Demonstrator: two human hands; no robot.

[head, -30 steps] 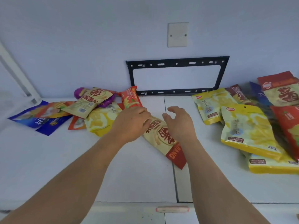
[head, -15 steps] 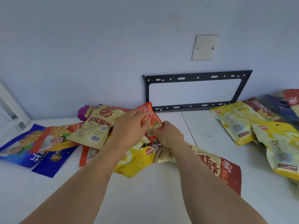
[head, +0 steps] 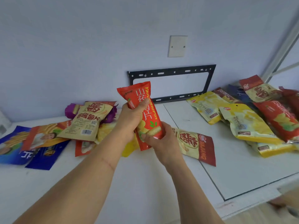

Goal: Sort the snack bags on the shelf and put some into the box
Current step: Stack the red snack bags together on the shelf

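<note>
An orange-red snack bag is held upright above the white shelf. My left hand grips its middle from the left, thumb across the front. My right hand grips its lower end. Under my hands lies a beige and dark-red bag. A pile of bags sits to the left: a beige one, a purple one, an orange one, blue ones and a yellow one. More yellow bags and red bags lie at the right. No box is clearly in view.
A black metal frame is fixed to the wall behind the shelf, with a white wall plate above it. A white upright post stands at the right. The shelf's front edge runs at the lower right.
Both hands have lifted the orange-red bag off the left pile and now hold it upright above the shelf. The view has shifted, showing more of the right side.
</note>
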